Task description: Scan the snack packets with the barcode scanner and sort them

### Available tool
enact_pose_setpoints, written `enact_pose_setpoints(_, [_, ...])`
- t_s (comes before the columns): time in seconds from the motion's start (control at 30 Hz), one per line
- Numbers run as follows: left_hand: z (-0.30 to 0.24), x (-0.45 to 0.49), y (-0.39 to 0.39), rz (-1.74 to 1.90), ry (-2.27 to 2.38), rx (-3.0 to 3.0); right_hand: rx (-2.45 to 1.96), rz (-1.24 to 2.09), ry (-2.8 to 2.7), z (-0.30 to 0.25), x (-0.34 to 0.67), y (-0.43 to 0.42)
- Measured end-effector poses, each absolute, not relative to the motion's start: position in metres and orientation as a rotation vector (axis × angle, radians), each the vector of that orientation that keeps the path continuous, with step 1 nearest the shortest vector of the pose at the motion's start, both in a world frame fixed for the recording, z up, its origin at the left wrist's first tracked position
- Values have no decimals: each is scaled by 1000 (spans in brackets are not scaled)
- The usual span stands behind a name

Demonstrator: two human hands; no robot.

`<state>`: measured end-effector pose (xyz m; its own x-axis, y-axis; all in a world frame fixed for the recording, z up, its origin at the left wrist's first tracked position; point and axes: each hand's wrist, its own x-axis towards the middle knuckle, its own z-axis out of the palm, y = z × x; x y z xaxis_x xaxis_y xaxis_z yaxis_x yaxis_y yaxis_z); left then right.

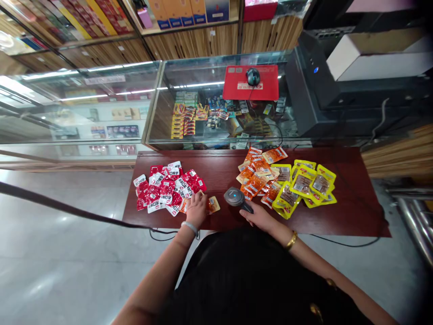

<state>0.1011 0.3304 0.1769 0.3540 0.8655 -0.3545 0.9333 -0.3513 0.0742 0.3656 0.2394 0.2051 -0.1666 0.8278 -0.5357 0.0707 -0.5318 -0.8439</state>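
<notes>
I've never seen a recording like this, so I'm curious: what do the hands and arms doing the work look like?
They are a person's. The left hand wears no glove, and a pale bangle circles its wrist. The right hand is also gloveless, with a gold-coloured bracelet. No sleeve covers either forearm.

Bright, glare on floor (pixel 77 257), stretched edges
</notes>
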Motion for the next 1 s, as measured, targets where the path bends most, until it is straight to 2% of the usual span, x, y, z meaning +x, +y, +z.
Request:
enact_pose_setpoints(0.27, [166,135,365,-151,1623,2142,-1574,1715,-987,201,369,235])
enact_pose_setpoints(0.37, [156,161,378,78,1592,1779,-1595,1675,-954,207,376,236])
enact_pose_setpoints(0.5, [145,197,379,377,1306,1480,-1580,1613,-898,215,385,239])
enact_pose_setpoints(0.6, [143,215,373,399,1157,1490,-1593,1565,-886,215,390,239])
enact_pose_setpoints(0.77, [142,236,369,357,1165,1579,-1622,1509,-858,211,399,233])
enact_pose_setpoints(1.0, [143,281,368,383,1010,1259,-1637,1466,-764,210,412,222])
